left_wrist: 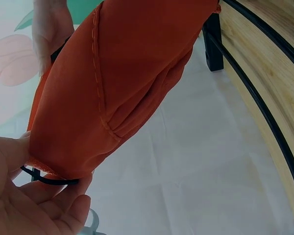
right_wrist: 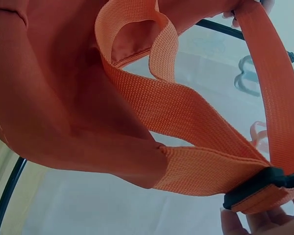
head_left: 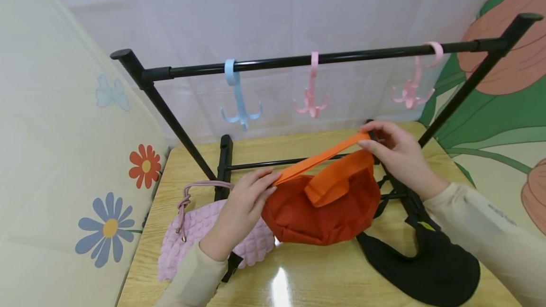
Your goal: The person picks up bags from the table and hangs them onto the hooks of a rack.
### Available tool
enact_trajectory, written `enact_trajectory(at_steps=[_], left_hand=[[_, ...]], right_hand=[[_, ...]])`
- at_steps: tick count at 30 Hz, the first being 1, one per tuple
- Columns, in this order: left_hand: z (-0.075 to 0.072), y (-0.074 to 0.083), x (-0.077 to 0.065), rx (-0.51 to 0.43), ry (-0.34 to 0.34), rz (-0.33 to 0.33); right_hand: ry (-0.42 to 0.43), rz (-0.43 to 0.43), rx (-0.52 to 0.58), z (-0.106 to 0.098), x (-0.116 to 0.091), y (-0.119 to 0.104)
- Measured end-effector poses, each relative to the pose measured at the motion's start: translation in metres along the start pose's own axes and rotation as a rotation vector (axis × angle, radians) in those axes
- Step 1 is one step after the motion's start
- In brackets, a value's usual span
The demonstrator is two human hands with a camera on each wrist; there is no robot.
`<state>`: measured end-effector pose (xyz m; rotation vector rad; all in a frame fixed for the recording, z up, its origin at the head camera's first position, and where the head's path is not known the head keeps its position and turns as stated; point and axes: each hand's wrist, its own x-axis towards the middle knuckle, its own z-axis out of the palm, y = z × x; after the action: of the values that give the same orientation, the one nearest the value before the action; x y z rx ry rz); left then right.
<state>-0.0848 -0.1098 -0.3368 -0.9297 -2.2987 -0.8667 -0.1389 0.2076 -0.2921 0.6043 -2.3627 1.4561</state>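
Note:
A red-orange waist bag (head_left: 317, 221) hangs between my two hands over the table. My left hand (head_left: 245, 203) pinches its left end, where the orange strap (head_left: 320, 159) meets the fabric. At the other end my right hand (head_left: 398, 150) grips the strap by its black buckle (right_wrist: 255, 187), thumb and fingers on opposite sides. The upper strap is stretched between both hands, while a loose length of webbing (right_wrist: 186, 105) loops across the bag. In the left wrist view the stitched side of the bag faces the camera, and a thin black cord (left_wrist: 54, 181) crosses my fingers.
A black rack bar (head_left: 273, 64) spans above, carrying a blue hook (head_left: 240, 101), a middle pink hook (head_left: 313, 91) and a right pink hook (head_left: 411, 91). On the wooden table (head_left: 332, 274) lie a pink quilted bag (head_left: 192, 231) at left and a black bag (head_left: 443, 264) at right.

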Motion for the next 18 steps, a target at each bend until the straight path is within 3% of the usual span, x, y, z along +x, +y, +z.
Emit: enact_trajectory(at_steps=[18], left_hand=[[-0.0014, 0.0003, 0.0013, -0.022, 0.027, 0.025]], right_hand=[[0.013, -0.013, 0.016, -0.0003, 0.0057, -0.0047]])
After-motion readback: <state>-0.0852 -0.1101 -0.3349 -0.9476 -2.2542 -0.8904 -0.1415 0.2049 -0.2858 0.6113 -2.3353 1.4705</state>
